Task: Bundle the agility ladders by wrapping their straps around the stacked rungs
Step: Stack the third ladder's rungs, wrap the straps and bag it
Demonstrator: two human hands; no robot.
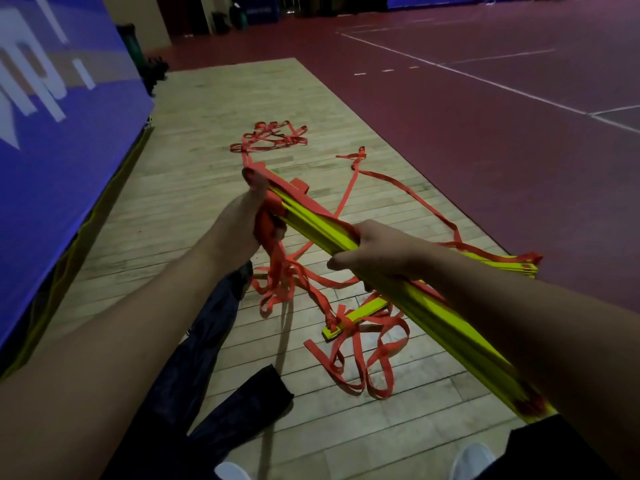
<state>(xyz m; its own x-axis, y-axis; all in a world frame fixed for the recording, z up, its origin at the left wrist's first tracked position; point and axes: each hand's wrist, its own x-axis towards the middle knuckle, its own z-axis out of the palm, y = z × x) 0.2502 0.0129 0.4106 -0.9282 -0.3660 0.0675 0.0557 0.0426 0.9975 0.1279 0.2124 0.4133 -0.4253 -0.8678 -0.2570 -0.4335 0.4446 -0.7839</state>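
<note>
- Left grip [247, 216] is clamped round the far end of the stacked rungs [318, 227], with a bunch of red strap caught under the fingers.
- Right grip [377, 252] is closed round the middle of the same stack, thumb pointing left.
- The stack is held in the air over the floor, slanting from the far left down to my near right. The yellow rungs lie flat on each other, though the near end fans a little.
- Progress, as I judge it: gathering is mostly done and wrapping has barely begun. There is some red at the left grip, but I cannot tell whether it is a proper turn or just a bunch.
- Most of the straps [280, 282] hang loose from the stack and trail down in loops.
- One loose rung [356, 317] lies on the floor below, tangled in strap and not yet in the stack.
- A far tangle [272, 138] of red webbing lies beyond the stack, and one long strap runs off to the right.
- Left to do, I reckon: pick up the stray rung, draw in the slack, wind it round the stack, and secure the end.
- Surface is a pale wooden floor [207, 143], a strip of boards running away from me.
- A red court [485, 133] with white lines lies to the right.
- A blue banner [52, 116] with white lettering stands on the left.
- Dark fabric [204, 337] lies crumpled near my feet, possibly a bag.
- The white shoes [472, 457] show at the bottom edge.
- The light is dim and the far end of the hall is hard to read.
</note>
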